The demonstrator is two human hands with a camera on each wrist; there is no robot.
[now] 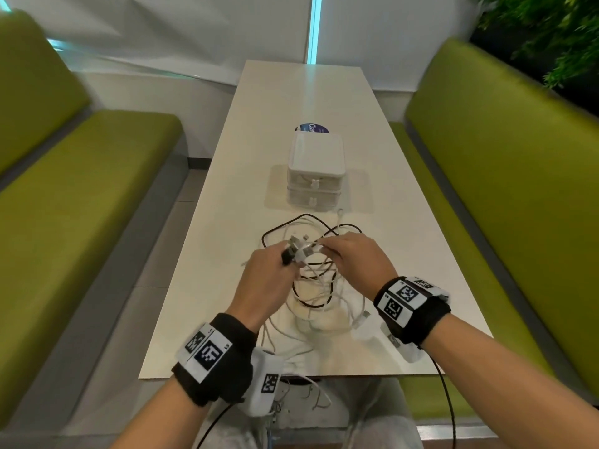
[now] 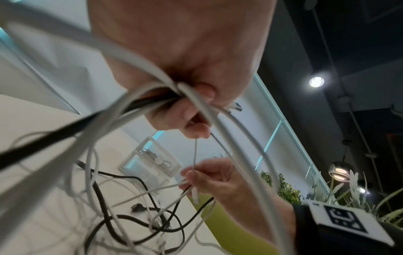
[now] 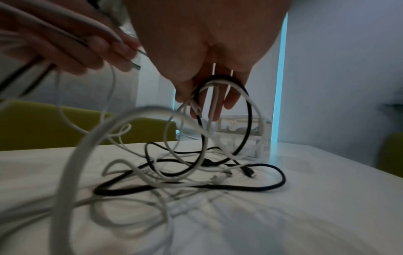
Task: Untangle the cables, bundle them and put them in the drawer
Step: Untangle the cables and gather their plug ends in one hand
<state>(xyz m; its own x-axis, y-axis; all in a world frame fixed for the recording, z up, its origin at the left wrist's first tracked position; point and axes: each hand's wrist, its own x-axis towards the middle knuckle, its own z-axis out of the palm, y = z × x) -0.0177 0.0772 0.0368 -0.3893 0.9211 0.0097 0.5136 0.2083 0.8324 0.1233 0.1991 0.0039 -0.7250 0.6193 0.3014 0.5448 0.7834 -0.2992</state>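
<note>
White table [image 1: 405,254] near edge carries my tangled cables [image 1: 319,296]. My left hand [image 1: 262,280] clamps several strands; my right hand [image 1: 353,260] pinches one thin strand, running upright between hands in the left wrist view only. Beyond sits the drawer box [image 1: 315,171].

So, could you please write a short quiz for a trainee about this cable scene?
1. True or false: both drawers of the white box are closed.
2. Which cables does the left hand grip? A) white only B) black only C) white and black
3. Fill in: most of the cables lie tangled on the ___.

Key: 1 true. 2 C. 3 table.
</note>
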